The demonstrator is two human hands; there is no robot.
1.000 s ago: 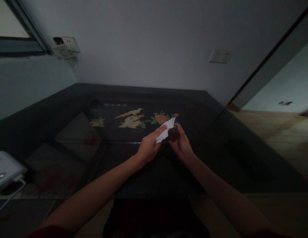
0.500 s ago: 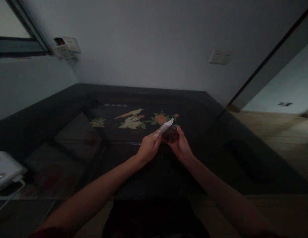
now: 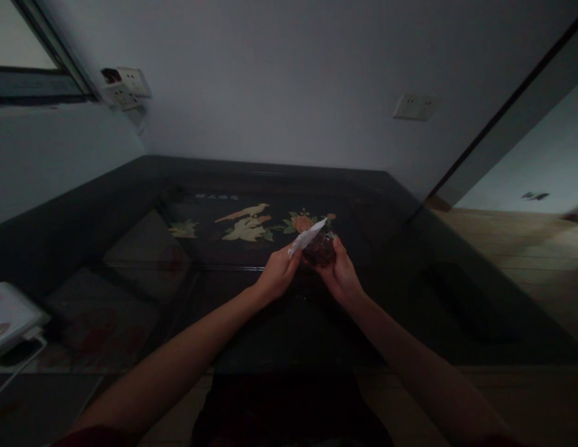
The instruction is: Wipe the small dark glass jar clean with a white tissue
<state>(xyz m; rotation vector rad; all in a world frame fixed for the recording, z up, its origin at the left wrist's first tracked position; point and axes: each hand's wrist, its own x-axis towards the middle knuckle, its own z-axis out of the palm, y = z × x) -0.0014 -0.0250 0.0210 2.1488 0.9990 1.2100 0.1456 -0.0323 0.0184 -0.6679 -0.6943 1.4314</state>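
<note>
Over the dark glossy table (image 3: 289, 335), my two hands meet near the middle of the view. Fingers of my left hand (image 3: 278, 272) are closed on a thin white tissue (image 3: 308, 237), which slants up to the right. My right hand (image 3: 342, 273) is wrapped round a dark, shiny, roundish object (image 3: 320, 249) that looks like glass; its exact kind is too dim to tell. The tissue lies against the left side of this object. My left fingertips are partly hidden behind the tissue.
A white box-like device (image 3: 13, 320) with a cable stands at the table's left edge. A dark flat oblong thing (image 3: 470, 304) lies on the right. Bird and flower pictures (image 3: 244, 226) decorate the tabletop. Wall sockets (image 3: 414, 107) are on the wall behind.
The tissue has shifted slightly up and to the left against the dark object, along with my left fingers. My right hand has stayed nearly still, holding the object.
</note>
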